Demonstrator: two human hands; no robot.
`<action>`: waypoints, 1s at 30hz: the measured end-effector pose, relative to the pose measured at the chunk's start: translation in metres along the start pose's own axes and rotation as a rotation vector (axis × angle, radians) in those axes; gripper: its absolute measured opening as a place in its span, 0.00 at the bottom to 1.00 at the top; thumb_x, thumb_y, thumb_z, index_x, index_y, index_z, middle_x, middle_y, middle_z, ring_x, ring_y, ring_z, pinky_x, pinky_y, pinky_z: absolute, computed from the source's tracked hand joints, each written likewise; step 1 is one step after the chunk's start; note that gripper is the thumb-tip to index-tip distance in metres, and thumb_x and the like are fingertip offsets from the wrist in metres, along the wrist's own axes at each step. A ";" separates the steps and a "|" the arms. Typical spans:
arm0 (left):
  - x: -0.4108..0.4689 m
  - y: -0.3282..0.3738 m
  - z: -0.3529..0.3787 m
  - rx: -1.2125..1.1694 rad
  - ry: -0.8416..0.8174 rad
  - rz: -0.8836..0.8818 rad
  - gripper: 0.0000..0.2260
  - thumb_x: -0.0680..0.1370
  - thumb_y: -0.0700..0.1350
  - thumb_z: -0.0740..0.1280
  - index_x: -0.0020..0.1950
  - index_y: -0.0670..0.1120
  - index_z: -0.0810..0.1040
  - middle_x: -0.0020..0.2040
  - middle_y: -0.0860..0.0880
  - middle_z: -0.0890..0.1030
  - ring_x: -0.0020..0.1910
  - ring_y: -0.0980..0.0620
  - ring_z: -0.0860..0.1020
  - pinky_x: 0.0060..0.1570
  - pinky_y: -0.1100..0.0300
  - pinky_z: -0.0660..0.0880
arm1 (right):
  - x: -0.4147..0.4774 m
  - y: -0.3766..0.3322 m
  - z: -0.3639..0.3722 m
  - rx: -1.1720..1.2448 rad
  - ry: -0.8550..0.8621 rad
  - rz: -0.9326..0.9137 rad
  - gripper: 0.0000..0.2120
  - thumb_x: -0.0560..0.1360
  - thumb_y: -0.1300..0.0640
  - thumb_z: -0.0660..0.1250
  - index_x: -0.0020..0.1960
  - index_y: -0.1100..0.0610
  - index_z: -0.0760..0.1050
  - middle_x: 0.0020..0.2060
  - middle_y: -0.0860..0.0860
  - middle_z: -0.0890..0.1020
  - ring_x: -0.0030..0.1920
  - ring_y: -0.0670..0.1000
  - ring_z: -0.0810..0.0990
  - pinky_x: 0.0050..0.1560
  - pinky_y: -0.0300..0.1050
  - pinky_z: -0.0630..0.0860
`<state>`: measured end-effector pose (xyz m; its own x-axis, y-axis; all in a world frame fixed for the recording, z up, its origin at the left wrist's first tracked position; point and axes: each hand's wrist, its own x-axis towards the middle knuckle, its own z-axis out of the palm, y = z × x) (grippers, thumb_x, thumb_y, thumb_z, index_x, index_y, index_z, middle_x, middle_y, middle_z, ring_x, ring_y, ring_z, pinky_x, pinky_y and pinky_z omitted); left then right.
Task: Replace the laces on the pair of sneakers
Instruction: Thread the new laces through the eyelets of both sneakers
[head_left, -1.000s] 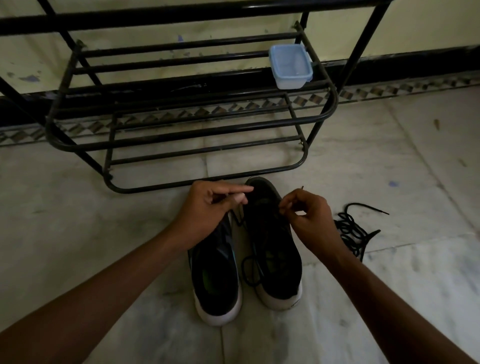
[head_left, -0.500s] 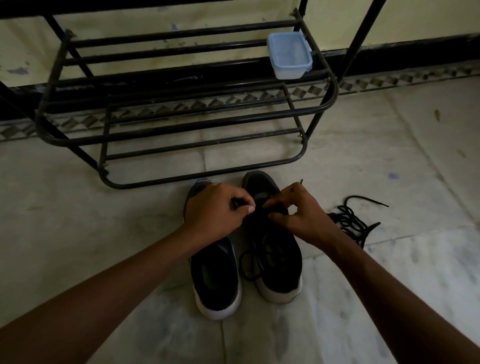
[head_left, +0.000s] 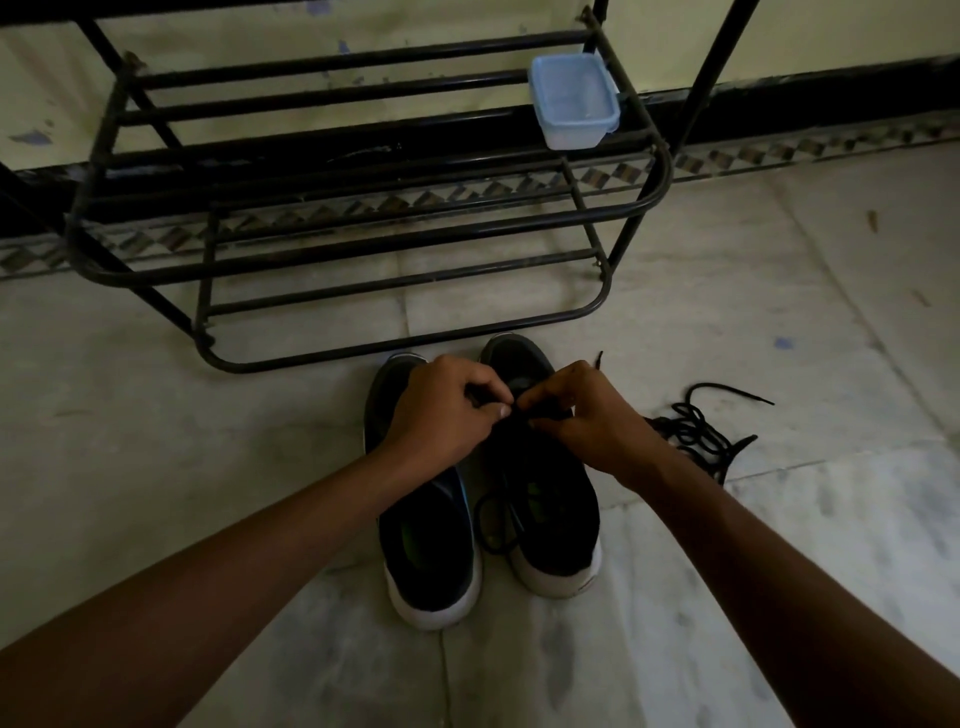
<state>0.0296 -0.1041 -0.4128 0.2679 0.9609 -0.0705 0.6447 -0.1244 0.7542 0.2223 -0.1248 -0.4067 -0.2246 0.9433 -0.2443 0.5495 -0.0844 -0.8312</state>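
Sneakers (head_left: 431, 551) are sitting side by side on the marble floor (head_left: 208, 467), toes toward a black shoe rack (head_left: 363, 234), as the left hand (head_left: 441, 415) and right hand (head_left: 587, 421) are pinching a black lace (head_left: 480, 522) with curled fingers over the front of the right-side sneaker (head_left: 550, 519). A second lace (head_left: 696, 431) is lying heaped on the floor just right of the pair, while a plastic container (head_left: 574, 101) is resting on the rack.

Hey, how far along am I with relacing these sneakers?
Early, it seems. The left sneaker shows no lace, so stripping looks done. The left hand and right hand pinch a black lace on the right sneaker. A loose lace lies beside it; the left sneaker needs lacing.
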 end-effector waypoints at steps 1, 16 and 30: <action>0.000 0.001 0.001 -0.013 0.012 -0.008 0.05 0.73 0.42 0.78 0.43 0.53 0.87 0.33 0.61 0.80 0.32 0.69 0.76 0.31 0.75 0.68 | 0.001 0.001 0.001 0.006 0.010 0.012 0.09 0.76 0.67 0.71 0.53 0.57 0.85 0.45 0.45 0.83 0.45 0.36 0.82 0.43 0.30 0.78; 0.002 0.005 0.003 -0.035 -0.035 -0.013 0.07 0.71 0.39 0.79 0.39 0.51 0.86 0.36 0.61 0.81 0.40 0.66 0.80 0.45 0.64 0.78 | 0.009 0.008 0.015 0.033 0.131 0.090 0.06 0.75 0.65 0.73 0.47 0.57 0.86 0.42 0.50 0.86 0.43 0.46 0.85 0.48 0.45 0.83; 0.014 -0.004 -0.008 0.316 -0.248 0.265 0.25 0.75 0.46 0.75 0.71 0.52 0.77 0.75 0.55 0.72 0.74 0.55 0.69 0.74 0.51 0.67 | 0.002 0.011 0.019 -0.156 0.230 -0.069 0.15 0.72 0.73 0.61 0.44 0.52 0.72 0.45 0.53 0.75 0.43 0.52 0.77 0.42 0.48 0.75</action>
<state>0.0252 -0.0877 -0.4110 0.5904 0.8026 -0.0857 0.7070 -0.4630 0.5345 0.2126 -0.1304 -0.4261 -0.0870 0.9947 -0.0555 0.6601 0.0159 -0.7510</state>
